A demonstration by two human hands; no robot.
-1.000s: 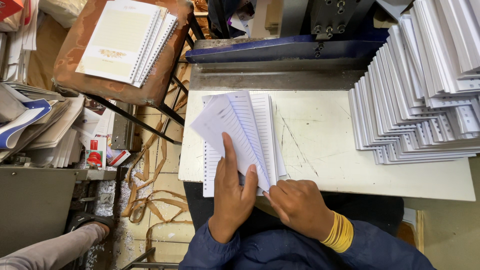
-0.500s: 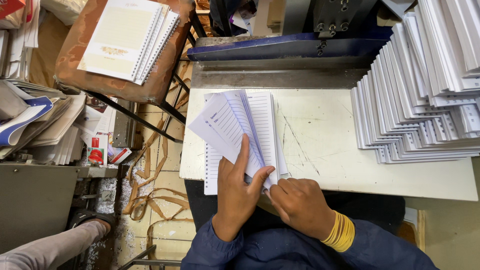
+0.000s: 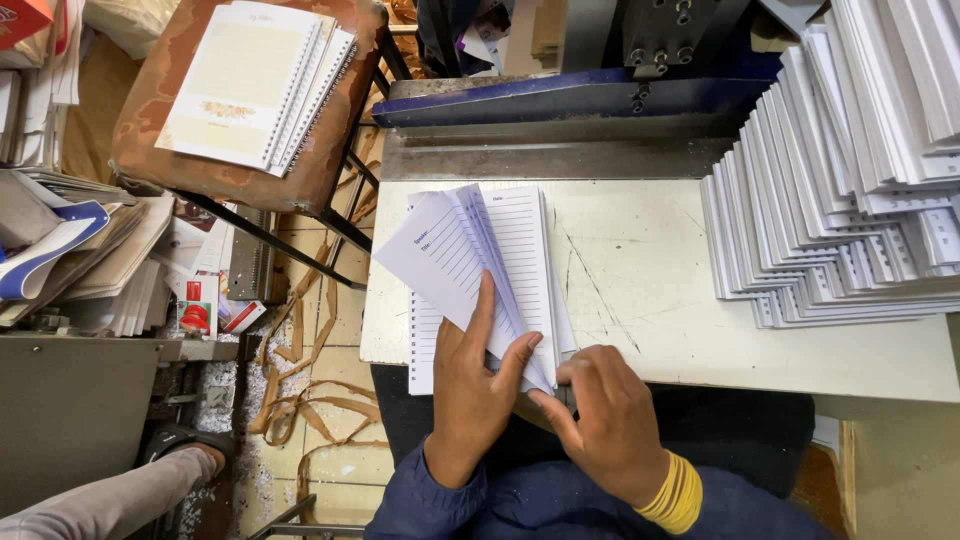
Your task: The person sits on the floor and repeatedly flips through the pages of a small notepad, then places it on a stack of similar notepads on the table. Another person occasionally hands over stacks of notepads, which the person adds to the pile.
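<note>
From the head camera, a fanned sheaf of lined, punched pages (image 3: 478, 262) lies on the near left part of a pale, scratched worktable (image 3: 650, 290), its lower end hanging just over the table's near edge. The left hand (image 3: 470, 385) rests flat on the sheaf, fingers spread long and the thumb hooked over the pages' edge. The right hand (image 3: 605, 420), with yellow bangles (image 3: 675, 492) at the wrist, curls around the sheaf's near corner, pinching it. On the right of the table stands a stepped stack of white page blocks (image 3: 830, 220). Behind the pages sits a blue-edged metal machine (image 3: 570, 105). To the left, spiral notebooks (image 3: 255, 85) lie on a worn brown stool (image 3: 200, 170).
</note>
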